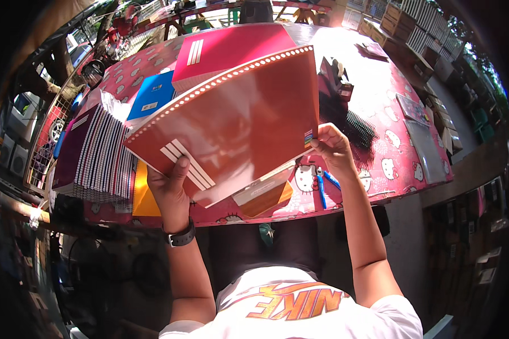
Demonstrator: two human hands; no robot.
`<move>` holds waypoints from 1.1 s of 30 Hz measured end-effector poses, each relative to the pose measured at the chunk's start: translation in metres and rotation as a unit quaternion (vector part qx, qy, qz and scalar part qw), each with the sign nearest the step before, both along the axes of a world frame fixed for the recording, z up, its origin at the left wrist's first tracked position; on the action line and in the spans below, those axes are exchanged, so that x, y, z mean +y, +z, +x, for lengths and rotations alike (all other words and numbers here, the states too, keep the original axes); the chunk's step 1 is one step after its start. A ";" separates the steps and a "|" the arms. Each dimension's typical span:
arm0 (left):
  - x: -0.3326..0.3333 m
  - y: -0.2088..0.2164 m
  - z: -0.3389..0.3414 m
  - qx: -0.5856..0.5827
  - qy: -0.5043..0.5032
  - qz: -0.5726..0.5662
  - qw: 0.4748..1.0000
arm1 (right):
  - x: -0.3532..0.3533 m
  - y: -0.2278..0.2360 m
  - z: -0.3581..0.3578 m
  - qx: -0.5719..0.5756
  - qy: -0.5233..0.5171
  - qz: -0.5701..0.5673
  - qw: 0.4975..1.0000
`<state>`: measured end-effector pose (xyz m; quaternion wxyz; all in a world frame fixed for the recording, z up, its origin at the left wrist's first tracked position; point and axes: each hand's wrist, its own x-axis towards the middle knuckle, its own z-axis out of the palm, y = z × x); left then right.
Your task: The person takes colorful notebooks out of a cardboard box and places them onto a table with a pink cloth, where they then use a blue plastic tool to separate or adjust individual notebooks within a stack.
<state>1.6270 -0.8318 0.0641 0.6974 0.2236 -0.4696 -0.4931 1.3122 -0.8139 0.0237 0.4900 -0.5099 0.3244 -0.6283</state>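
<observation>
Up in front of me is an unbound notebook (240, 121) with a glossy red-brown cover, tilted over the table. A row of punched holes runs along its far edge. My left hand (172, 183) grips its near left edge, thumb on top beside white printed lines. My right hand (332, 148) pinches the right edge near a small coloured label. Below the notebook lies a wood-brown and grey flat piece (263, 195), partly hidden. Blue-handled pliers (322, 189) rest on the table near my right forearm.
On the patterned pink tablecloth (387, 169) stand a stack of spiral notebooks (93, 152), a magenta-covered stack (232, 51), a blue notebook (154, 96) and a yellow-orange sheet (143, 195). Black binding coils (359, 130) and a tape dispenser (338, 76) lie right. Clear plastic packets (424, 144) sit far right.
</observation>
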 end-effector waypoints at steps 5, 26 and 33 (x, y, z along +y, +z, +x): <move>0.012 0.019 -0.013 -0.194 0.019 -0.103 0.975 | -0.005 -0.045 -0.005 -0.027 -0.020 0.058 0.998; 0.014 -0.002 -0.017 -0.327 0.047 -0.042 0.943 | 0.061 -0.086 -0.001 0.313 -0.094 0.195 0.925; -0.031 -0.089 0.014 -0.233 0.002 0.111 0.966 | 0.095 -0.081 0.037 0.540 0.010 0.044 0.841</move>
